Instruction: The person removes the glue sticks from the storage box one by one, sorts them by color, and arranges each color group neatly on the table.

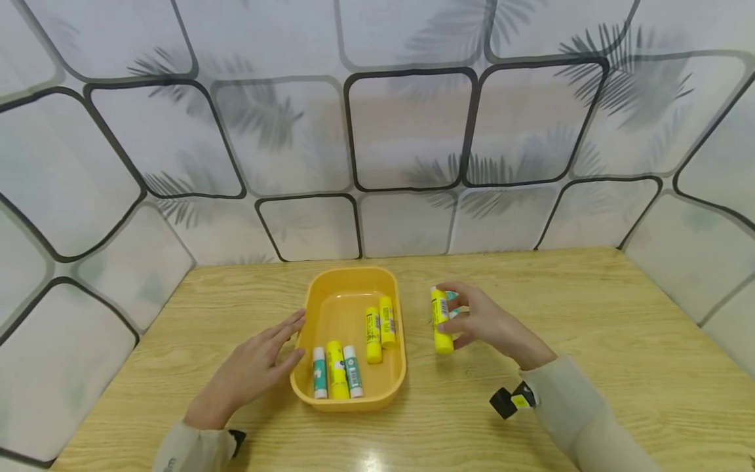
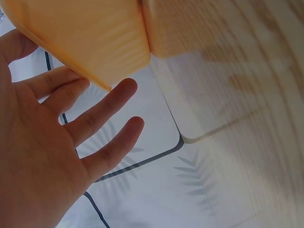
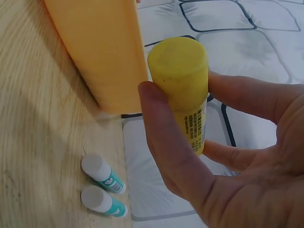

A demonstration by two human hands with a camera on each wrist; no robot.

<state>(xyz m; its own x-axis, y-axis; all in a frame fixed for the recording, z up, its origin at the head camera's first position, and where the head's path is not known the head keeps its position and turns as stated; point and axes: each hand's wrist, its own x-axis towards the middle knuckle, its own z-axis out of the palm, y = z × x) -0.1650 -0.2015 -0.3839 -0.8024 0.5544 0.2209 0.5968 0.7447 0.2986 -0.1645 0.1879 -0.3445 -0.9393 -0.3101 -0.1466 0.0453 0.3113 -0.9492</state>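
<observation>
A yellow glue stick (image 1: 442,321) is pinched between the thumb and fingers of my right hand (image 1: 492,324), held to the right of the orange tray (image 1: 348,405). The right wrist view shows its yellow cap end (image 3: 178,59) tilted toward the camera. My left hand (image 1: 253,367) rests with extended fingers against the tray's left rim; the left wrist view shows its fingertips touching that rim (image 2: 71,66). Inside the tray, two yellow glue sticks (image 1: 373,334) lie at the right. At its front left, another yellow glue stick (image 1: 337,370) lies between two teal-and-white ones (image 1: 320,373).
Two teal-and-white glue sticks (image 3: 103,173) are on the wooden table (image 1: 590,314) beside the tray, mostly hidden behind my right hand in the head view. A patterned fabric backdrop (image 1: 407,131) rises behind the table and along both sides.
</observation>
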